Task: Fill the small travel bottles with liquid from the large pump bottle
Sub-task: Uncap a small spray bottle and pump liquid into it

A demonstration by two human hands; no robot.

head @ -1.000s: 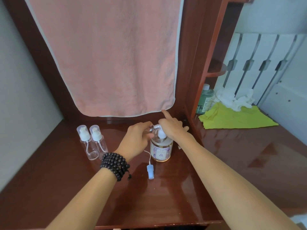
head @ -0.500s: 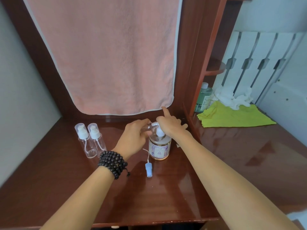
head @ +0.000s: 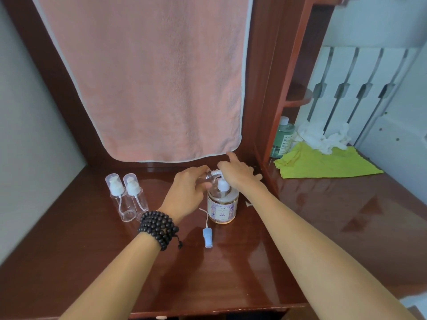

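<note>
On the glossy wooden desk, the left hand (head: pixel 189 185) is gripping an uncapped small bottle (head: pixel 209 176), tilting its mouth to the spout of the large pump bottle (head: pixel 223 204), while the right hand (head: pixel 238 174) is pressing the pump, index finger lifted. I'd be pumping slowly, keeping mouth under spout.

clear pump bottle (head: pixel 222 207) upright, two capped travel bottles (head: pixel 126 197) beside it

I can read nothing: the pump bottle's (head: pixel 222 207) label carries dark print too small for me, and the green bottle's (head: pixel 282 137) label is blurred.
</note>
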